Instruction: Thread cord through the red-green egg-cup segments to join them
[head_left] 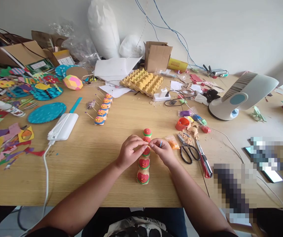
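The red egg-carton caterpillar (pixel 144 161) lies between both hands, left (pixel 128 152) and right (pixel 163 150) fingertips pinching together above its middle.

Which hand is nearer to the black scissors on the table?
Right. The right hand lies just left of the scissors; the left hand is farther left, beyond the red caterpillar craft.

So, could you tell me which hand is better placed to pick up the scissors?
The right hand. The scissors lie just beside it on the table, while the left hand sits across the red caterpillar craft.
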Demonstrator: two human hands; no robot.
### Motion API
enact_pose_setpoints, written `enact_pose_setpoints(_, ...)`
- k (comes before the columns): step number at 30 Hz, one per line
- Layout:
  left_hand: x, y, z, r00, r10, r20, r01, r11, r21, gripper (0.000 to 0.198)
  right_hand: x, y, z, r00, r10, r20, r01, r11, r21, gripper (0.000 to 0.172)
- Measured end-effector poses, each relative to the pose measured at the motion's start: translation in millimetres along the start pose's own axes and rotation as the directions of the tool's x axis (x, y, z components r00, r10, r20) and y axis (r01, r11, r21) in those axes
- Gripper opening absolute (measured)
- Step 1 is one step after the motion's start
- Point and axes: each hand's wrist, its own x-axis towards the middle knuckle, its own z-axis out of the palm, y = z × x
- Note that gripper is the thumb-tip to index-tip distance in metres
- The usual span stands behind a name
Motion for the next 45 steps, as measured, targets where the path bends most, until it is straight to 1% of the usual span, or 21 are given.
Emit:
enact_pose_setpoints(3,0.2,0.6,-0.5,1.0,-0.013,0.01,0.013,1.0,-0.009,0.008,-0.1,0.0,-0.2,1.0,0.002,0.003,-0.002,1.0,-0.007,0.042)
enact_pose_setpoints(6,0.5,0.8,-0.3,1.0,-0.001,0.01,0.002,1.0,-0.014,0.007,-0.1,-0.2,-0.4,1.0,0.004,0.005,-0.004,1.0,-0.004,0.042)
enact_pose_setpoints(10,0.2,0.7,-0.1,1.0,0.0,-0.01,0.0,1.0,-0.012,0.013,0.0,-0.5,-0.4,1.0,0.01,0.017,-0.01,1.0,0.017,0.042)
enact_pose_setpoints(13,0.0,0.6,-0.1,1.0,-0.007,-0.003,0.007,1.0,-0.003,0.017,-0.1,0.1,-0.1,1.0,0.01,0.012,-0.01,1.0,0.018,0.042)
enact_pose_setpoints(20,1.1,0.0,-0.2,1.0,0.006,0.015,-0.006,1.0,0.016,0.01,0.0,1.6,-0.5,0.999,0.016,0.038,-0.016,1.0,0.015,0.042)
enact_pose_setpoints(27,2.5,1.5,-1.4,1.0,0.023,-0.006,-0.023,1.0,0.015,0.008,-1.4,-2.5,-0.3,0.999,0.036,0.027,-0.037,0.999,0.031,0.044)
enact_pose_setpoints(34,1.9,2.0,-2.4,0.999,0.027,-0.018,-0.027,0.999,0.022,0.008,-1.2,0.7,-0.3,0.999,0.032,0.039,-0.034,0.998,0.043,0.041)
enact_pose_setpoints(37,1.1,1.4,-1.9,1.0,0.02,-0.015,-0.02,1.0,0.02,0.01,-0.9,1.5,-0.3,0.999,0.026,0.034,-0.028,0.999,0.034,0.041)
enact_pose_setpoints(41,0.1,1.2,-1.6,1.0,-0.002,-0.001,0.002,1.0,0.008,0.024,-0.9,-0.2,0.0,1.0,0.023,0.012,-0.023,0.999,0.036,0.044)
enact_pose_setpoints(43,-0.1,1.7,-1.8,1.0,-0.005,0.011,0.005,1.0,-0.005,0.024,-1.1,-1.1,-0.1,1.0,0.017,0.015,-0.018,0.999,0.035,0.044)
enact_pose_setpoints(45,0.2,2.7,-2.0,1.0,-0.006,0.019,0.006,1.0,-0.019,0.018,-1.3,-1.4,-0.3,1.0,0.012,0.023,-0.013,0.999,0.03,0.043)
